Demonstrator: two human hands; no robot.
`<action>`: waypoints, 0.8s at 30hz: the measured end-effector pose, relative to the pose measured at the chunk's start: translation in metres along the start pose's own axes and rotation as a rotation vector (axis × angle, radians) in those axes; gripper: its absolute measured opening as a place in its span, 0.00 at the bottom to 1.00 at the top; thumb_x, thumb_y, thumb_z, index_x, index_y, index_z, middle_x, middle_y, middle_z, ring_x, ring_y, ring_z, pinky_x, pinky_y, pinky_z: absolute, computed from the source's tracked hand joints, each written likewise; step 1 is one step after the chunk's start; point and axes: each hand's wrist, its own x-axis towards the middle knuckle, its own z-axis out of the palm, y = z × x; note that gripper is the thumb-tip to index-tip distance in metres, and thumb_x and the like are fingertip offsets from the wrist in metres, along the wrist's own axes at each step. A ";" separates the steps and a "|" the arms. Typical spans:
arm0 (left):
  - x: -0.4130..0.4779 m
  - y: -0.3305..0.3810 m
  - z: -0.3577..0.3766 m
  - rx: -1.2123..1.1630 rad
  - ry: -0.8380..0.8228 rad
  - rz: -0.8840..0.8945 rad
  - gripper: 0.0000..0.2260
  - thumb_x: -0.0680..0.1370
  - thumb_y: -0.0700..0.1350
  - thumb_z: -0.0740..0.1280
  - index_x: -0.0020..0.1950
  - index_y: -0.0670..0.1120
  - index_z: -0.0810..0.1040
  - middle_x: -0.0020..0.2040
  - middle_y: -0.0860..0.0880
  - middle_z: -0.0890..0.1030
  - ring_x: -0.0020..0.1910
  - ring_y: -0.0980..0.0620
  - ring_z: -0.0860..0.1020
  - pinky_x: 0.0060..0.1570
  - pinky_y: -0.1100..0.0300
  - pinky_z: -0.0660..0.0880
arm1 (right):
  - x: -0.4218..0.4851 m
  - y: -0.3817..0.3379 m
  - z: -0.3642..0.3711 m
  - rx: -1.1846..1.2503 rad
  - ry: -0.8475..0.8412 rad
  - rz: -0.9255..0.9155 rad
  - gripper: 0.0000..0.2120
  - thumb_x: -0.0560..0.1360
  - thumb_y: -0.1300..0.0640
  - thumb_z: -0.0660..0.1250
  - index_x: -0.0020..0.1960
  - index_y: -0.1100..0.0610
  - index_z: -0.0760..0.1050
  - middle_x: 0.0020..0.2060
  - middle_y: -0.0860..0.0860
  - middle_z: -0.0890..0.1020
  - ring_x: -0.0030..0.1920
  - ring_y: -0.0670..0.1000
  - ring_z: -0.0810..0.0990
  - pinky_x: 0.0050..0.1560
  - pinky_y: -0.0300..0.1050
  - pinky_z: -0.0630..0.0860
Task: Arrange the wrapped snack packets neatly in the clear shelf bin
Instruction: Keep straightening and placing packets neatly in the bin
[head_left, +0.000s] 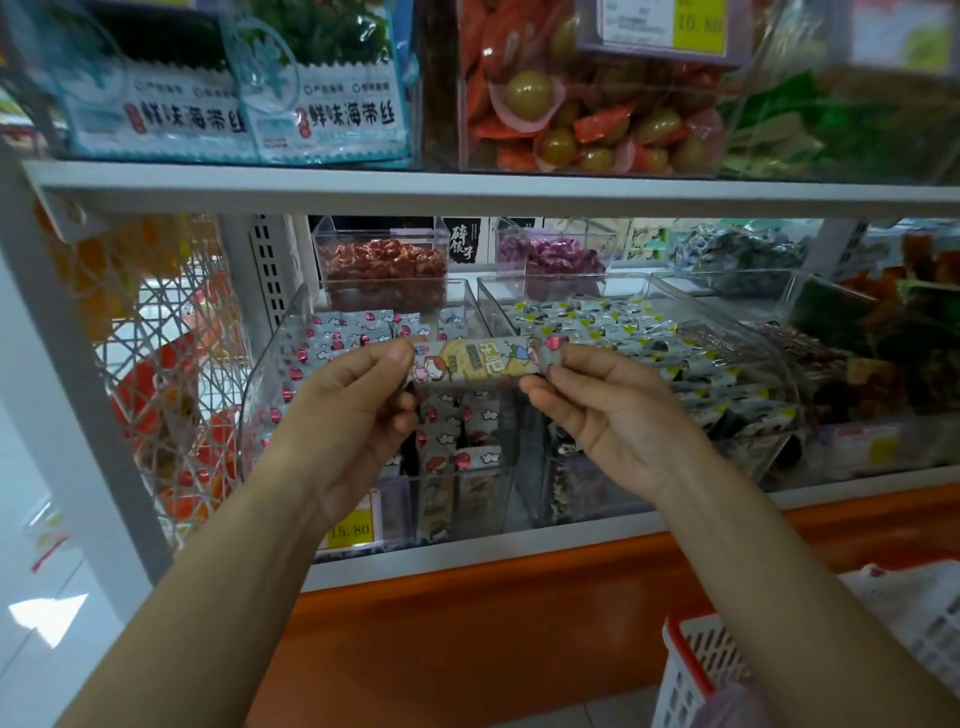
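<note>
both the left hand (358, 410) and right hand (613, 410) pinch one snack packet (480, 358) above the clear bin (270, 415), already part-filled, rows unfinished.

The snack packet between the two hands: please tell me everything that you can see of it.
The snack packet is long and narrow, of glossy printed film: pale grey with a yellow middle panel and cartoon figures. It looks sealed. It is held level in the air, in front of the clear bin of similar packets. The left hand pinches its left end, the right hand its right end.
</note>
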 end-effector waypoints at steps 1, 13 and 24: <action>0.000 0.000 -0.001 -0.016 0.004 -0.003 0.06 0.77 0.41 0.63 0.45 0.42 0.80 0.38 0.49 0.74 0.27 0.59 0.70 0.24 0.71 0.69 | 0.000 0.000 0.000 -0.005 -0.013 -0.002 0.09 0.73 0.73 0.59 0.45 0.66 0.77 0.35 0.57 0.85 0.37 0.51 0.85 0.34 0.35 0.79; 0.000 0.001 0.000 -0.025 0.027 -0.033 0.12 0.78 0.45 0.63 0.36 0.42 0.75 0.29 0.50 0.75 0.28 0.56 0.77 0.30 0.66 0.77 | 0.001 0.005 -0.006 -0.343 0.140 -0.280 0.13 0.75 0.70 0.63 0.56 0.57 0.76 0.40 0.52 0.83 0.40 0.52 0.85 0.32 0.37 0.78; -0.004 -0.004 0.004 0.172 -0.127 0.101 0.15 0.68 0.43 0.68 0.55 0.51 0.81 0.51 0.46 0.82 0.50 0.50 0.82 0.47 0.63 0.78 | 0.002 0.013 -0.002 -0.474 0.151 -0.340 0.07 0.75 0.67 0.66 0.45 0.56 0.73 0.49 0.56 0.76 0.42 0.48 0.82 0.39 0.42 0.81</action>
